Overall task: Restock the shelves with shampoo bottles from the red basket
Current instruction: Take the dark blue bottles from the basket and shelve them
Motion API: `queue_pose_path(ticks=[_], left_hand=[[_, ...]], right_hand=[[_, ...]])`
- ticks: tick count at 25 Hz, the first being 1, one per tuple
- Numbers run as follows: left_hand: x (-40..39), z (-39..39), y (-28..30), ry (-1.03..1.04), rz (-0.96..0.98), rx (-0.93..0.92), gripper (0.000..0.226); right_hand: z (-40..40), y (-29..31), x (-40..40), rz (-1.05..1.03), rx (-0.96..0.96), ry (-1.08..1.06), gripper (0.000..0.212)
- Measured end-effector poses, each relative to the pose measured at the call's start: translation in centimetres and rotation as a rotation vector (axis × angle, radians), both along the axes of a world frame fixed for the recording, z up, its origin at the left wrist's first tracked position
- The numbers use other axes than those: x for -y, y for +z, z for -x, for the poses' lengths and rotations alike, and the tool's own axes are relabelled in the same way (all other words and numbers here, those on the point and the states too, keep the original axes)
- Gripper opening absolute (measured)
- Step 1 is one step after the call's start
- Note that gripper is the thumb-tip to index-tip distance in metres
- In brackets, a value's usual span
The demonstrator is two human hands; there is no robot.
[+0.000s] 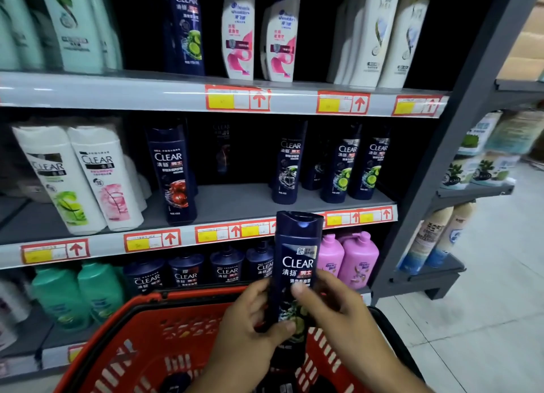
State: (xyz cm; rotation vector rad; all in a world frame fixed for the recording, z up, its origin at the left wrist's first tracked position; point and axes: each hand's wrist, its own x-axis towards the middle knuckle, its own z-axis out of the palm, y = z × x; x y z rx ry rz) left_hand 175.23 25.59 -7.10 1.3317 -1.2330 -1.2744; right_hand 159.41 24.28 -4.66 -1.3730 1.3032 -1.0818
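Observation:
I hold a dark blue CLEAR shampoo bottle upright above the red basket, cap up, label facing me. My left hand grips its lower left side, thumb across the bottom front. My right hand grips the right side, thumb on the label. The middle shelf in front of me has dark blue CLEAR bottles standing at the right and one at the left, with a bare stretch of shelf between them. Dark shapes lie at the bottom of the basket, unclear.
White CLEAR bottles stand at the left of the middle shelf. The top shelf holds white, pink-labelled and pale bottles. The bottom shelf has green, dark blue and pink pump bottles. A grey shelf upright and side rack stand right, with tiled floor beyond.

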Motion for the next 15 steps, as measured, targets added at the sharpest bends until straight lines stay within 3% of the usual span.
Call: queue_pose_path(ticks=[3, 8, 11, 15], left_hand=[[0.8, -0.8, 1.2, -0.011, 0.014, -0.006, 0.059], [2.4, -3.1, 2.5, 0.064, 0.028, -0.086, 0.07], [3.1, -4.3, 3.0, 0.079, 0.066, -0.102, 0.06], [4.5, -5.6, 4.3, 0.096, 0.089, -0.103, 0.059]], right_hand=[[0.8, 1.7, 1.6, -0.061, 0.129, -0.005, 0.031], [0.0, 2.0, 4.4, -0.096, 0.275, -0.072, 0.018], [-1.6, 2.3, 5.1, -0.075, 0.273, -0.068, 0.019], [-3.6, 3.8, 8.5, 0.038, 0.136, -0.113, 0.02]])
